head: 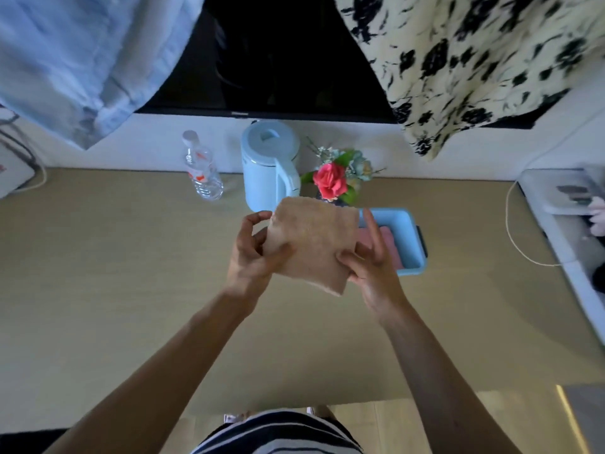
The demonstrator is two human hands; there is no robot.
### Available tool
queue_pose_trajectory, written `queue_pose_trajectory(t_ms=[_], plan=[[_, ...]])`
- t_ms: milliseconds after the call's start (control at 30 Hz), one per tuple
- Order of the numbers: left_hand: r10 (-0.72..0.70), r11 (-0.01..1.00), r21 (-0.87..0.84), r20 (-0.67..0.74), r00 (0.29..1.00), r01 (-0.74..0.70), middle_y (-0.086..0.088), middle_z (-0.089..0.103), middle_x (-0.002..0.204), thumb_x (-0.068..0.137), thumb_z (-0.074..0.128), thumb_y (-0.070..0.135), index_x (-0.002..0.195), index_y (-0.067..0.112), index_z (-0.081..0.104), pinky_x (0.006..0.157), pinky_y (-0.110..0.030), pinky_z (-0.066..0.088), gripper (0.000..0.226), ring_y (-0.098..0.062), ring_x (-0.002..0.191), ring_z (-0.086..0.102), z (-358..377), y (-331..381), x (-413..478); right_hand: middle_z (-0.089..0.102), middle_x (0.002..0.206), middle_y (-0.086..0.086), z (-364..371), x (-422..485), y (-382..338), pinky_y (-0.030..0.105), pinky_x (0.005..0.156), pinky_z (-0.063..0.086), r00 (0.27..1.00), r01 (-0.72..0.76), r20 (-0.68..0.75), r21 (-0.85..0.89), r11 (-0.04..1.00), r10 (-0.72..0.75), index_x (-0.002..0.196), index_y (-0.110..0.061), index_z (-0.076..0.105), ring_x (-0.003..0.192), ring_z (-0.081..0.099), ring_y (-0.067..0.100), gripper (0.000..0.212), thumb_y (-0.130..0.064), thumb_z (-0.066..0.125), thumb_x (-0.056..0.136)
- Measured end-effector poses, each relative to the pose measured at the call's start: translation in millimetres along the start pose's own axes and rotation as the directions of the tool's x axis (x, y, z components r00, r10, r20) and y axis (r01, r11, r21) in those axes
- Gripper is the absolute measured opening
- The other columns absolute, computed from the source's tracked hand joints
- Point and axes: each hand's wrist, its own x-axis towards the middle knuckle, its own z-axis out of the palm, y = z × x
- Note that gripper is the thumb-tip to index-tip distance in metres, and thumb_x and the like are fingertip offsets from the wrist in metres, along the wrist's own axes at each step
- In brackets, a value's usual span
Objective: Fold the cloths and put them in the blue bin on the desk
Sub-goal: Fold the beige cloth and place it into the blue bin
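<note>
A folded tan cloth [311, 244] is held in the air above the desk, between both hands. My left hand [253, 253] pinches its left edge, thumb on top. My right hand [373, 263] grips its lower right corner, with the fingers spread behind it. The blue bin [411, 237] sits on the desk just right of the cloth, partly hidden by it and my right hand. A pink folded cloth [391, 244] lies inside the bin.
A light blue kettle [270, 162], a clear water bottle [201, 167] and a vase of flowers [335, 180] stand along the desk's [114, 273] back edge. A dark screen hangs above them. Clothes hang at top left and top right. A white cabinet with a cable stands at right.
</note>
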Motion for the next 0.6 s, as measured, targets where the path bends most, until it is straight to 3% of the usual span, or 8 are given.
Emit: queue_pose_trajectory(t_ms=[100,167,267,333,433,533,600], plan=[[0.042,0.993,0.101,0.093,0.995,-0.052,-0.009,0.072,0.104,0.072,0.079,0.018,0.137,0.034,0.043,0.070,-0.031,0.057,0.075,-0.017,0.085,0.066,22,-1,11,0.067,0.111,0.005,-37,8,-18,0.037,0.083,0.054,0.999,0.040,0.016,-0.133,0.990,-0.038,0.154,-0.039,0.027,0.097,0.066,0.013,0.087,0.008,0.063,0.089],[0.039,0.977,0.199,0.181,0.983,-0.075,-0.007,0.067,0.109,0.074,0.075,0.011,0.133,0.037,0.053,0.067,-0.029,0.057,0.068,-0.017,0.086,0.066,38,-3,23,0.067,0.118,0.003,-60,12,-31,0.028,0.079,0.057,0.997,0.058,0.067,-0.228,0.972,-0.044,0.150,-0.033,0.041,0.102,0.068,0.009,0.074,0.006,0.061,0.090],[-0.064,0.936,0.350,0.240,0.969,-0.025,-0.003,0.063,0.114,0.069,0.076,0.016,0.121,0.033,0.066,0.066,-0.028,0.058,0.056,-0.018,0.087,0.065,64,-10,42,0.073,0.107,-0.001,-88,26,-45,0.021,0.066,0.055,0.997,0.022,0.074,-0.324,0.946,0.002,0.129,-0.018,0.067,0.090,0.069,0.005,0.045,0.006,0.059,0.091],[-0.118,0.902,0.431,0.232,0.965,0.007,-0.007,0.065,0.115,0.068,0.079,0.016,0.121,0.029,0.068,0.077,-0.036,0.061,0.055,-0.019,0.089,0.066,80,-21,57,0.073,0.106,0.006,-104,45,-47,0.022,0.067,0.055,0.998,-0.006,0.053,-0.421,0.907,0.031,0.118,-0.017,0.073,0.085,0.069,0.008,0.037,0.004,0.062,0.089],[-0.143,0.823,0.567,0.191,0.971,0.009,-0.003,0.066,0.118,0.062,0.078,0.028,0.121,0.027,0.069,0.092,-0.045,0.057,0.060,-0.020,0.101,0.067,105,-39,77,0.074,0.103,0.000,-122,79,-44,0.025,0.080,0.053,0.998,-0.021,0.028,-0.645,0.764,0.051,0.108,-0.025,0.077,0.089,0.068,0.013,0.032,-0.006,0.068,0.084],[-0.160,0.707,0.707,0.150,0.976,0.007,-0.004,0.066,0.126,0.063,0.078,0.031,0.126,0.026,0.066,0.098,-0.040,0.053,0.064,-0.026,0.111,0.065,127,-63,94,0.068,0.085,-0.011,-130,106,-36,0.014,0.070,0.049,0.992,-0.050,0.031,-0.785,0.617,0.121,0.105,-0.023,0.074,0.079,0.065,0.007,0.031,-0.006,0.071,0.080],[-0.190,0.624,0.781,0.149,0.970,0.003,-0.006,0.064,0.130,0.071,0.080,0.021,0.130,0.027,0.063,0.099,-0.038,0.051,0.062,-0.028,0.116,0.063,139,-80,101,0.071,0.089,-0.004,-132,124,-24,0.023,0.072,0.051,0.987,-0.048,0.032,-0.882,0.469,0.160,0.108,-0.020,0.073,0.085,0.067,0.013,0.033,-0.007,0.071,0.078]])
